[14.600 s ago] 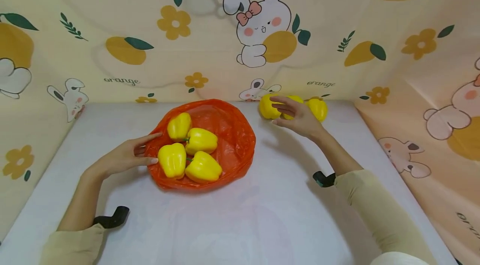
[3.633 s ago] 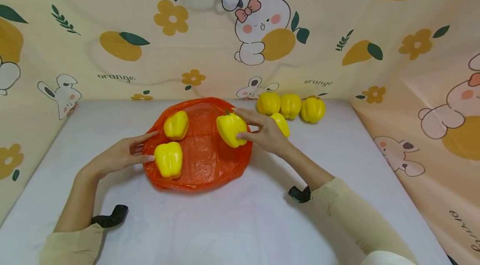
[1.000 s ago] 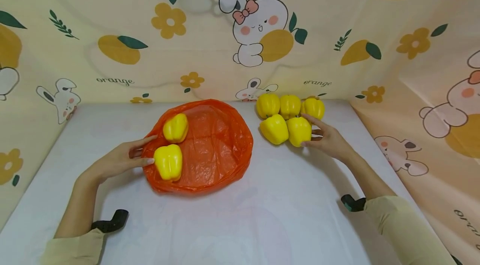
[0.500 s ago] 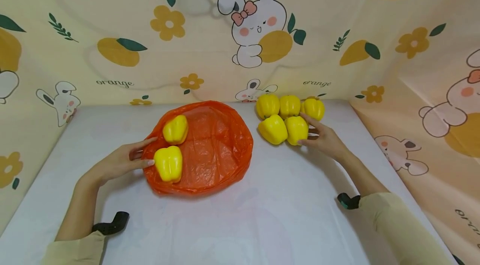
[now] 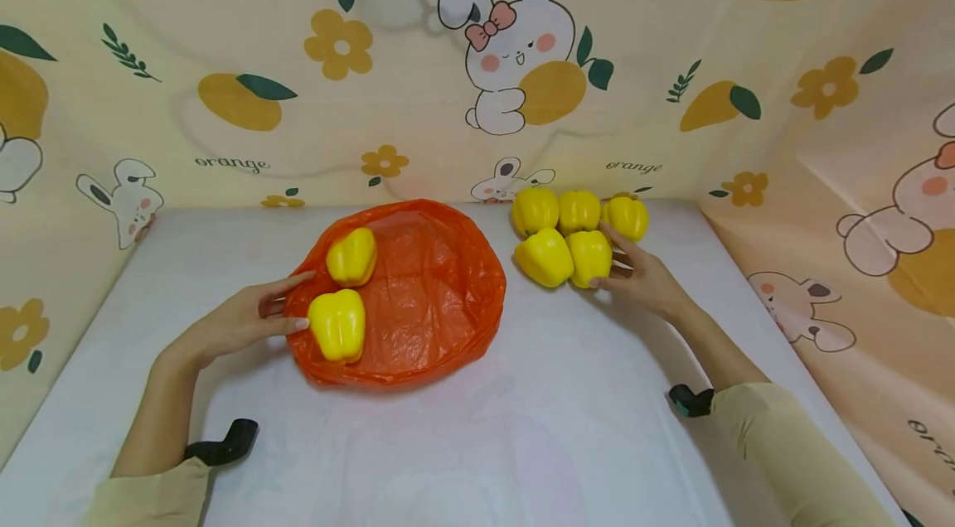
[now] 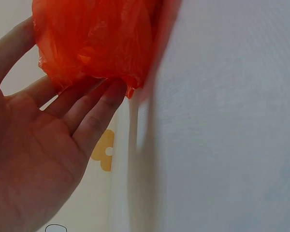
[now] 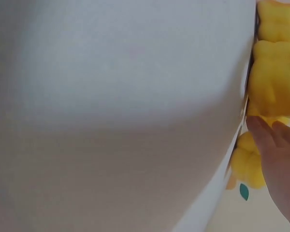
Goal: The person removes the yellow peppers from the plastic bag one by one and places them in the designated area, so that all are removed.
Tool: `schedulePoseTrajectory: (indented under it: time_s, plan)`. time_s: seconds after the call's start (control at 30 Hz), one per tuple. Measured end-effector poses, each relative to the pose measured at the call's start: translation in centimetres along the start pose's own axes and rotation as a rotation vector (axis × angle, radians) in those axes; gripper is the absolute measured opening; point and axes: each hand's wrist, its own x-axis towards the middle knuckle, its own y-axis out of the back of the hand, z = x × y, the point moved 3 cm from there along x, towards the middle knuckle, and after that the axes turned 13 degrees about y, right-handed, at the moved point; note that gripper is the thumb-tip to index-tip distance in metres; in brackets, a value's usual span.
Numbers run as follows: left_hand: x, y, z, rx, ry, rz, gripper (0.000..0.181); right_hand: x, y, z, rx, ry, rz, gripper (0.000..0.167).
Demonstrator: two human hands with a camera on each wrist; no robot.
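Note:
A shallow red plastic bag [image 5: 421,295] lies spread on the table, its rim rolled open. Inside, on its left side, are two yellow bell peppers, one behind [image 5: 351,257] and one in front [image 5: 337,326]. My left hand [image 5: 231,321] rests at the bag's left rim; the left wrist view shows its straight fingers [image 6: 104,113] against the plastic. To the right of the bag, my right hand [image 5: 643,282] holds a yellow bell pepper [image 5: 589,259] by its right side, thumb in front and fingers behind. That pepper stands on the table, touching another pepper [image 5: 545,258] on its left.
Behind these stands a back row of yellow bell peppers: left [image 5: 535,211], middle [image 5: 579,210] and right [image 5: 627,217], close to the wall cloth [image 5: 418,121]. The white table [image 5: 448,452] carries everything. Black wrist mounts [image 5: 224,442] sit by both sleeves.
Over several seconds, peppers have passed from the bag to the group at the right. In the last second the right hand has shifted its pepper slightly left against its neighbour. The left hand stays put.

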Motion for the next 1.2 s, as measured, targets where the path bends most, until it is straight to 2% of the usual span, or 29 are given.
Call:
schedulePoseTrajectory:
  time_s: [0.1,0.27,0.37,0.5,0.73,1.0,1.2]
  plan:
    - [0.0,0.0,0.0,0.008,0.007,0.005,0.079,0.0,0.2,0.0,-0.027,0.056,0.035,0.089]
    - [0.0,0.0,-0.1,0.009,-0.006,0.012,0.078,0.1,0.6,-0.7,-0.143,0.169,0.131,0.080]
    - [-0.1,0.0,-0.1,0.004,-0.011,0.010,0.078,0.2,0.7,-1.4,-0.175,0.202,0.170,0.077]
    - [-0.2,-0.1,0.1,0.004,-0.023,0.005,0.077,0.6,0.5,-2.8,-0.180,0.225,0.182,0.074]
    - [-0.1,0.0,0.4,0.007,-0.026,0.016,0.077,2.1,-0.4,-6.9,-0.138,0.289,0.137,0.068]
    - [0.2,0.1,0.7,0.021,-0.011,0.002,0.083,4.4,-1.3,-7.1,-0.080,0.302,0.078,0.069]
    - [0.3,0.4,1.1,0.046,0.006,0.001,0.090,5.9,-2.6,-9.0,-0.067,0.297,0.026,0.070]
